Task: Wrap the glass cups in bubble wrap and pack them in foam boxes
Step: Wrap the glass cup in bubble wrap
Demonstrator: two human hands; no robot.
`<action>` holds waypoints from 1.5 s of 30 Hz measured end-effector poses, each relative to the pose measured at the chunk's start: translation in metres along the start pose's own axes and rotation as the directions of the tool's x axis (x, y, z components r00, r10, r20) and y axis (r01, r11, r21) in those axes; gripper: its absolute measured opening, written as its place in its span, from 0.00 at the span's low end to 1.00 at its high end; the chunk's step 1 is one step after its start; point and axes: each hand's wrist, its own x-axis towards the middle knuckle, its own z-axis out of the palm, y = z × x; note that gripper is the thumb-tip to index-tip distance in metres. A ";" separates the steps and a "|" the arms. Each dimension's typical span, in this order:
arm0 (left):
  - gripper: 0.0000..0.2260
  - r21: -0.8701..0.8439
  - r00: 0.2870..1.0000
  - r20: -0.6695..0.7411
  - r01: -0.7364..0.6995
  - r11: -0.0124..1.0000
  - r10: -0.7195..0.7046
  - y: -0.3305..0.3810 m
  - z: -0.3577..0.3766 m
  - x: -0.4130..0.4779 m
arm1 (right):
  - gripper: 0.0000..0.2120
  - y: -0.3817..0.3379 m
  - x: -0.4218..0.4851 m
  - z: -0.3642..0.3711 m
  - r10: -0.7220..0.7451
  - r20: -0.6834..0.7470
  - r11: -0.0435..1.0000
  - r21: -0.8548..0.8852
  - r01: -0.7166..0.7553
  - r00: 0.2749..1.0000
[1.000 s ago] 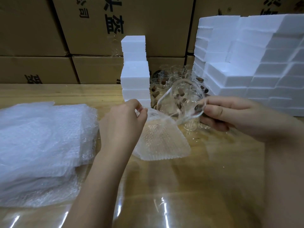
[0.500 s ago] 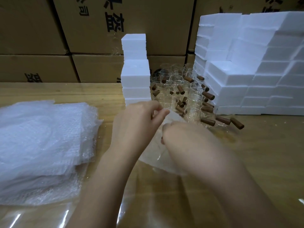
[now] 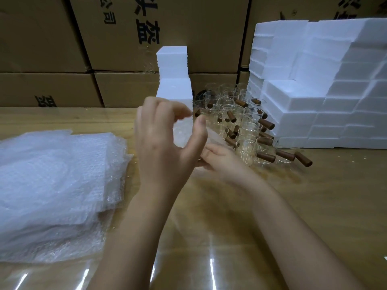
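Note:
My left hand (image 3: 163, 147) is raised at the centre with its fingers curled over a piece of bubble wrap (image 3: 183, 132) and its thumb against the wrap's right side. My right hand (image 3: 219, 160) sits just behind and below it, gripping the wrapped bundle from underneath. The left hand mostly hides it. The glass cup inside the wrap cannot be made out. Several clear glass cups with brown wooden handles (image 3: 240, 122) stand clustered behind my hands. White foam boxes (image 3: 314, 91) are stacked at the right.
A thick pile of bubble wrap sheets (image 3: 52, 174) lies on the left of the wooden table (image 3: 314, 206), which has a glossy clear cover. A narrow foam stack (image 3: 173, 65) stands at the back centre. Cardboard cartons (image 3: 146, 38) form a wall behind.
One second ago my right hand held a bare cup beside the wrap. Both hands then came together, the cup went into the wrap, and my left hand has lifted over the bundle.

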 end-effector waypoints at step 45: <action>0.11 0.570 0.791 0.482 0.045 0.820 -0.378 0.013 0.038 -0.039 | 0.13 0.002 0.001 -0.007 -0.009 0.076 0.649 0.759 -0.052 0.997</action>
